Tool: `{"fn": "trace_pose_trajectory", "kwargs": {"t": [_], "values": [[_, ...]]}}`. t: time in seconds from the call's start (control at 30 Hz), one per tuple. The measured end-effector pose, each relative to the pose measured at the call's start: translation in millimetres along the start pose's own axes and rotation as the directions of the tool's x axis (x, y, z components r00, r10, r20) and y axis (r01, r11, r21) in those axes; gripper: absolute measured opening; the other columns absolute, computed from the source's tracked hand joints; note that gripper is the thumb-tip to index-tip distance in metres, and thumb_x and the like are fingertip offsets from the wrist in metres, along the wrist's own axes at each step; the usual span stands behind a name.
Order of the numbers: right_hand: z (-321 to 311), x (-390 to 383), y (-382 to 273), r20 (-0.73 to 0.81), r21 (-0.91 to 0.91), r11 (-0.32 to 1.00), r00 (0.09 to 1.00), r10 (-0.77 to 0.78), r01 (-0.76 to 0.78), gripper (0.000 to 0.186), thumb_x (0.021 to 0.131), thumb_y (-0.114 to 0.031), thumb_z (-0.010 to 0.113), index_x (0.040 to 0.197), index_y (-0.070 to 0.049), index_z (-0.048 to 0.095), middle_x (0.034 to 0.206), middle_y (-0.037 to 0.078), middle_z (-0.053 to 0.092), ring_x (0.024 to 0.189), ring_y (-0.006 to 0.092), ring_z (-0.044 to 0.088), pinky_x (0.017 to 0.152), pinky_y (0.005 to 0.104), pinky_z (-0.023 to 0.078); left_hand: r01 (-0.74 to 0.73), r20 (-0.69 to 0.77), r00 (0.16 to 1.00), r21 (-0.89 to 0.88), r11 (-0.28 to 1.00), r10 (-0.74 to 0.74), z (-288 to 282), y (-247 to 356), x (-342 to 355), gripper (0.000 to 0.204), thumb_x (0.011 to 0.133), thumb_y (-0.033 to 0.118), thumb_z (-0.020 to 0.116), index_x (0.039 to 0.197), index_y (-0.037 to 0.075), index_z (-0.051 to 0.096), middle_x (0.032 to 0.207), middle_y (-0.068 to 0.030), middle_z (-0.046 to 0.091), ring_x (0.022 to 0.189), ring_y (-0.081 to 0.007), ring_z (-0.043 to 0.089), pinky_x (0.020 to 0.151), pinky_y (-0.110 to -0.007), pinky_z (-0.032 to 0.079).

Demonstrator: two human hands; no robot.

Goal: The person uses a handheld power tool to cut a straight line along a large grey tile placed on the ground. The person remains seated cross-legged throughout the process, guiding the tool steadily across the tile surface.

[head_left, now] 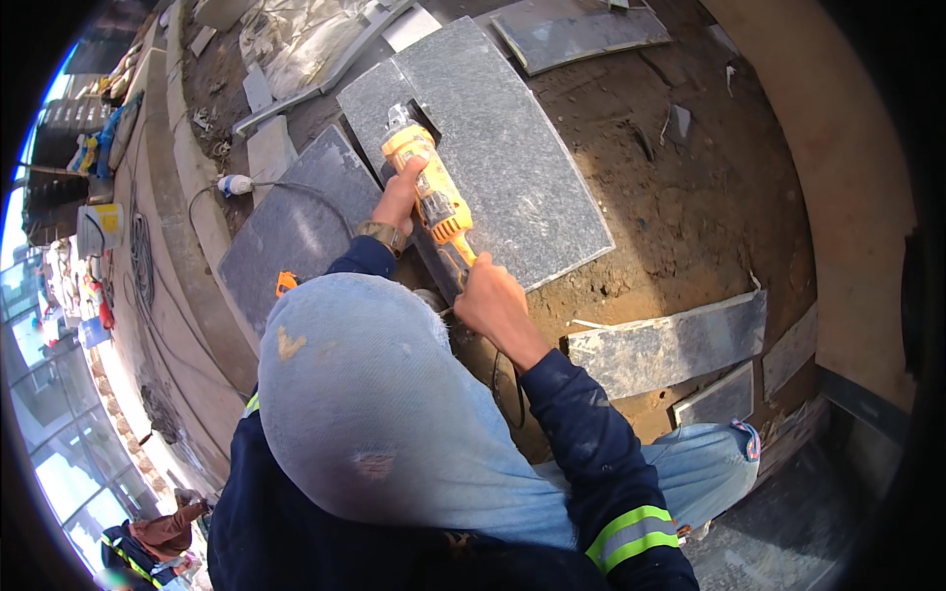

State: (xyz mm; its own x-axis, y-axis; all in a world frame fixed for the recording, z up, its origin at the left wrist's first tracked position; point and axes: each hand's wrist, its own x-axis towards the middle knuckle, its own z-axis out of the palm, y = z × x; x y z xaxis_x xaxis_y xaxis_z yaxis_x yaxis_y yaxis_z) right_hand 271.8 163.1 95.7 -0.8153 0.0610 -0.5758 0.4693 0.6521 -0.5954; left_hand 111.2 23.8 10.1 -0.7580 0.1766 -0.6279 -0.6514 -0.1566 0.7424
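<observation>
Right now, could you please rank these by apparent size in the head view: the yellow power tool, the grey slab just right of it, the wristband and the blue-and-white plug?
1. Grey slab, clearly largest
2. Yellow power tool
3. Wristband
4. Blue-and-white plug, smallest

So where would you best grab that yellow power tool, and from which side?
Probably two-handed, from the near side: right hand on the slim rear end, left hand from the left around the thicker front body. The yellow power tool is long and points away, its metal head at the far end, best left untouched.
</observation>
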Motion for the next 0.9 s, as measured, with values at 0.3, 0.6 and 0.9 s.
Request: {"fn": "trace_pose_trajectory", "kwargs": {"t": [0.3, 0.6, 0.9], "values": [[-11, -13, -6, 0.036, -0.012, 0.999, 0.999, 0.036, -0.036, 0.033, 0.075, -0.008, 0.065, 0.102, 0.005, 0.051, 0.091, 0.027, 0.066, 0.091, 0.0428, 0.066, 0.080, 0.0499, 0.053, 0.050, -0.007, 0.999, -0.012, 0.999, -0.050, 6, 2, -12, 0.047, 0.088, 0.041, 0.064, 0.113, 0.001, 0.062, 0.095, -0.0083, 0.069, 0.084, -0.0199, 0.067, 0.078, -0.035, 0.053], [-9, -8, -6, 0.020, 0.020, 1.000, 1.000, 0.009, -0.009, 0.030, 0.078, -0.009, 0.062, 0.100, 0.008, 0.052, 0.092, 0.032, 0.064, 0.090, 0.0466, 0.065, 0.079, 0.0518, 0.052, 0.032, 0.026, 0.999, -0.013, 0.999, -0.032, -2, 1, -2, 0.049, 0.089, 0.041, 0.064, 0.115, 0.000, 0.062, 0.098, -0.0080, 0.068, 0.086, -0.0202, 0.066, 0.080, -0.035, 0.053], [-9, -1, -10, 0.024, 0.012, 1.000, 1.000, 0.005, -0.005, 0.030, 0.076, -0.006, 0.062, 0.102, 0.006, 0.052, 0.094, 0.028, 0.066, 0.092, 0.0446, 0.066, 0.081, 0.0509, 0.052, 0.044, 0.020, 0.999, 0.029, 0.999, -0.044, -6, 7, 4, 0.040, 0.093, 0.040, 0.059, 0.113, 0.006, 0.060, 0.095, -0.0063, 0.068, 0.083, -0.0190, 0.067, 0.079, -0.035, 0.055]]}}
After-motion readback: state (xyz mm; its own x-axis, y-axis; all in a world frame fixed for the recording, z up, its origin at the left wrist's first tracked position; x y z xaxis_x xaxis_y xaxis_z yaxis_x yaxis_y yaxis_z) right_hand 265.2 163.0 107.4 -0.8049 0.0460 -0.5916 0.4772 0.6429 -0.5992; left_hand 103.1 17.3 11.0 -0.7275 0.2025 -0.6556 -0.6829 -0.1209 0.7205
